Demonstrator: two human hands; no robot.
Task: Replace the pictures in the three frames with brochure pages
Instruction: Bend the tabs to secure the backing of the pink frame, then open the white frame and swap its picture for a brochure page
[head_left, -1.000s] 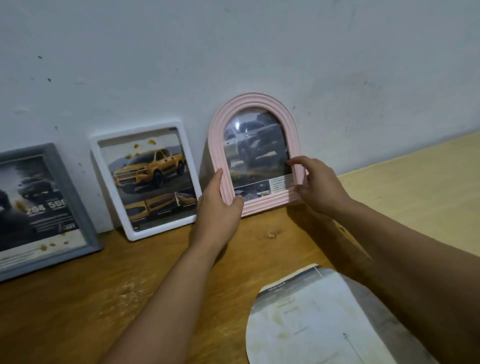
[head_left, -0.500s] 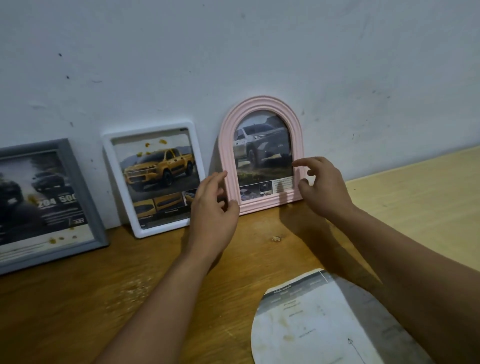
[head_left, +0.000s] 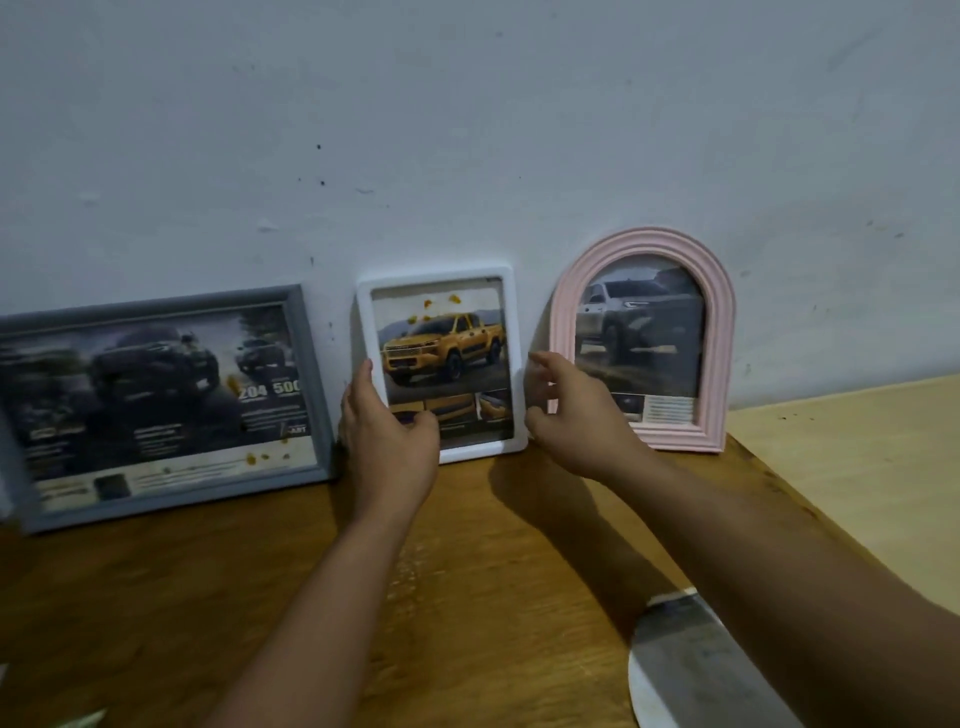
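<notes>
Three frames lean against the white wall on a wooden table. The grey frame at the left holds a dark truck page. A yellow pickup page fills the white frame in the middle. The pink arched frame at the right shows a grey truck page. My left hand grips the white frame's lower left corner, thumb on its front. My right hand hovers with fingers apart between the white and pink frames, close to the white frame's right edge, holding nothing.
An arch-shaped cut paper piece lies on the table at the lower right, partly under my right forearm. A lighter wooden surface adjoins the table on the right. A pale scrap shows at the bottom left edge.
Both hands left the pink arched frame and moved left to the white frame. My left hand now grips the white frame. The view shifted left, showing the whole grey frame.
</notes>
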